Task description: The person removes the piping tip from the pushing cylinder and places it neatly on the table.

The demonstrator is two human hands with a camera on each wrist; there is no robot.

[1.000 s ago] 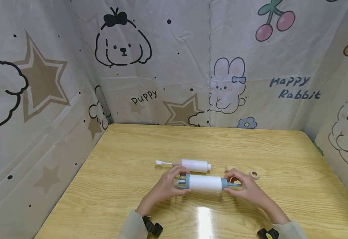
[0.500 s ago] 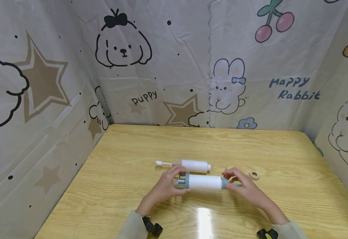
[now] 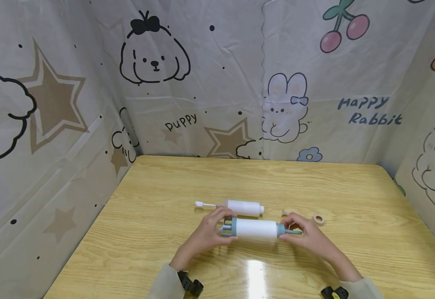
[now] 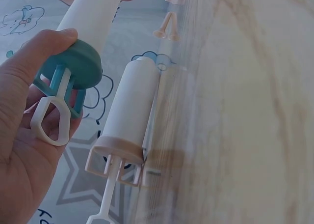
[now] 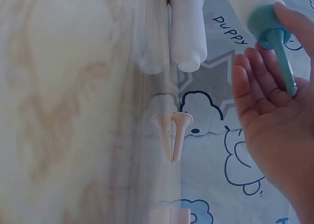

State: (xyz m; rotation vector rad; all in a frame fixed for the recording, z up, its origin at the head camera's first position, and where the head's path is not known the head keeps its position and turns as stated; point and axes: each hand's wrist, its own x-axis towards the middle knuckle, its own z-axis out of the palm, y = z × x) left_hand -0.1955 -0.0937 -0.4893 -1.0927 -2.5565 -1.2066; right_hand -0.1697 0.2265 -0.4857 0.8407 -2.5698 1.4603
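A large syringe (image 3: 256, 228) with a white barrel and teal ends lies level between both hands. My left hand (image 3: 211, 230) holds its plunger end. In the left wrist view the thumb rests on the teal cap (image 4: 73, 64), above the white loop handle (image 4: 51, 121). At the other end my right hand (image 3: 309, 236) pinches the teal collar (image 3: 280, 229) between thumb and fingers. The narrow teal nozzle (image 5: 283, 62) points into the right palm in the right wrist view. Some fingertips are hidden behind the syringe.
Just behind lies a second white syringe (image 3: 243, 207) with a beige end and a white plunger handle (image 3: 200, 204). A beige nozzle (image 3: 286, 212) and a small beige ring (image 3: 318, 219) lie on the wooden table (image 3: 157, 182) near the right hand. Printed cloth (image 3: 210, 62) surrounds the table.
The right fingers loosened and shifted along the teal collar half a second ago, and now grip round it again. The left hand and the white barrel have stayed in place.
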